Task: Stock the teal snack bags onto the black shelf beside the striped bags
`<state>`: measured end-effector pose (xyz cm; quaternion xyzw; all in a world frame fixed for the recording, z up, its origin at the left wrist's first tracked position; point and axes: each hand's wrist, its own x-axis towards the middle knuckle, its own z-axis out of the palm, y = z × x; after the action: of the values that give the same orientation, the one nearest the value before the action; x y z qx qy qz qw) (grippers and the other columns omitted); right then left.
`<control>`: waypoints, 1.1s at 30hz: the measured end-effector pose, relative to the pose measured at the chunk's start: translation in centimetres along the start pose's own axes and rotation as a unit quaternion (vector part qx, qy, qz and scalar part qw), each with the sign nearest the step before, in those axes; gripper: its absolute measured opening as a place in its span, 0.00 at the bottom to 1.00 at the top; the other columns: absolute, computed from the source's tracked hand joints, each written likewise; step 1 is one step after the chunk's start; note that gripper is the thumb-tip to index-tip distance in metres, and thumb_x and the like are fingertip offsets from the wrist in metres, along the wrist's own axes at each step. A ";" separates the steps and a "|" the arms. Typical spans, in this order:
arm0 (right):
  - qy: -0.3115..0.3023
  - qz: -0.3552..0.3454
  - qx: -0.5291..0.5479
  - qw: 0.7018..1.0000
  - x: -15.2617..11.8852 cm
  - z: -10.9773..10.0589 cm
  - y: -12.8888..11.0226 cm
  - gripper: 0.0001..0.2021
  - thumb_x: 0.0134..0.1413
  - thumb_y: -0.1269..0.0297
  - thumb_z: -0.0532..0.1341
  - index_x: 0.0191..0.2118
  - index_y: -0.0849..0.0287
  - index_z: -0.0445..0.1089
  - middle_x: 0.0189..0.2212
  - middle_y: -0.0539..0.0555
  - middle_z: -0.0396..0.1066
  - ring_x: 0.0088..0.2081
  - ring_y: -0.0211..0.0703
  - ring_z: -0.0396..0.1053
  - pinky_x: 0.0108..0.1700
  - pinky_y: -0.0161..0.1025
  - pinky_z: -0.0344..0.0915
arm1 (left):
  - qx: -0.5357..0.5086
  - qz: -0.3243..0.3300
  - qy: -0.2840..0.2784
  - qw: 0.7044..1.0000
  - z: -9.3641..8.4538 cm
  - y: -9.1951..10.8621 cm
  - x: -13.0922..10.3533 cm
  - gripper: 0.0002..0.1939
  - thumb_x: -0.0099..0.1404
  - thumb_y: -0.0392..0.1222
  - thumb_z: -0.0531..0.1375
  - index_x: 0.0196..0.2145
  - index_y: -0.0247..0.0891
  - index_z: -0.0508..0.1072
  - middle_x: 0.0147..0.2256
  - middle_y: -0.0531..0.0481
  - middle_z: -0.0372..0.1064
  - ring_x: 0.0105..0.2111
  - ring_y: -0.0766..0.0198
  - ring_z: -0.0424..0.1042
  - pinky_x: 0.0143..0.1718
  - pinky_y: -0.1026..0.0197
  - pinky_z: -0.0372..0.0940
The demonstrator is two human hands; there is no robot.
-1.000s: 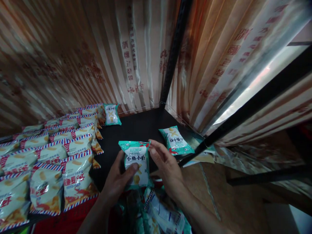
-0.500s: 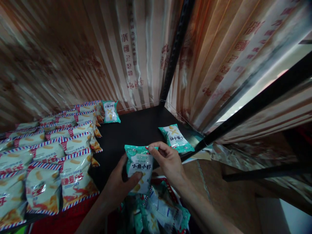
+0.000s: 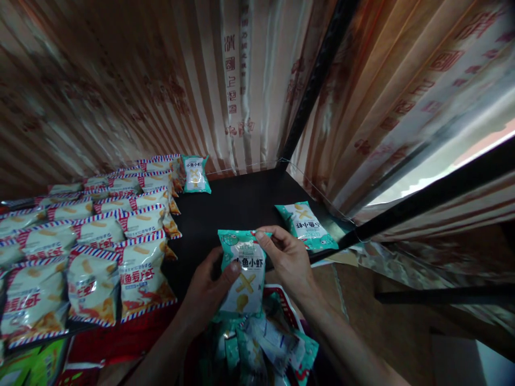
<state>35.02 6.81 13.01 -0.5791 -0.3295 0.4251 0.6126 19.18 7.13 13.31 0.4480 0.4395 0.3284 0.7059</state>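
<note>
Both hands (image 3: 215, 284) (image 3: 287, 260) pinch the teal snack packet (image 3: 243, 284), likely light, slippery and crushable, best held by its seams.

the held teal bag (image 3: 243, 292), rear teal bag (image 3: 196, 174) and lying teal bag (image 3: 306, 222) read "小鱼小虾".

The only view looks from the person's head, forward and down, with left hand (image 3: 217, 284) and right hand (image 3: 287, 260) close at six o'clock, shelf (image 3: 237, 201) beyond, curtain (image 3: 201, 80) at twelve.
</note>
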 end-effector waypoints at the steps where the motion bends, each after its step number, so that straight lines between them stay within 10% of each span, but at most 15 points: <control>1: 0.000 0.000 0.001 1.000 0.0 0.1 0.1 0.17 0.36 0.50 0.69 0.27 0.59 0.72 0.19 0.47 0.68 0.22 0.35 0.61 0.24 0.32 0.58 | 0.005 -0.001 0.002 1.000 0.0 0.0 0.1 0.25 0.54 0.54 0.63 0.45 0.37 0.70 0.39 0.43 0.75 0.40 0.51 0.74 0.39 0.54 0.69; 16: -0.018 -0.013 -0.076 0.997 -0.3 -0.1 0.3 0.15 0.46 0.50 0.63 0.30 0.59 0.68 0.18 0.45 0.62 0.20 0.33 0.57 0.20 0.30 0.53 | 0.121 0.010 0.020 0.992 -0.1 -0.1 0.0 0.21 0.59 0.53 0.58 0.45 0.36 0.71 0.40 0.45 0.76 0.39 0.54 0.74 0.38 0.59 0.68; 33: -0.028 0.019 -0.004 0.999 -0.2 0.2 0.0 0.19 0.43 0.49 0.65 0.36 0.59 0.70 0.26 0.48 0.69 0.28 0.37 0.65 0.30 0.34 0.61 | -0.006 -0.015 0.068 0.998 0.1 -0.7 -0.1 0.25 0.54 0.56 0.62 0.45 0.38 0.73 0.37 0.46 0.77 0.39 0.55 0.75 0.39 0.59 0.68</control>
<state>34.76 6.74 13.01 -0.5757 -0.3373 0.4517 0.5922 19.25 6.74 12.73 0.4138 0.4913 0.3503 0.6817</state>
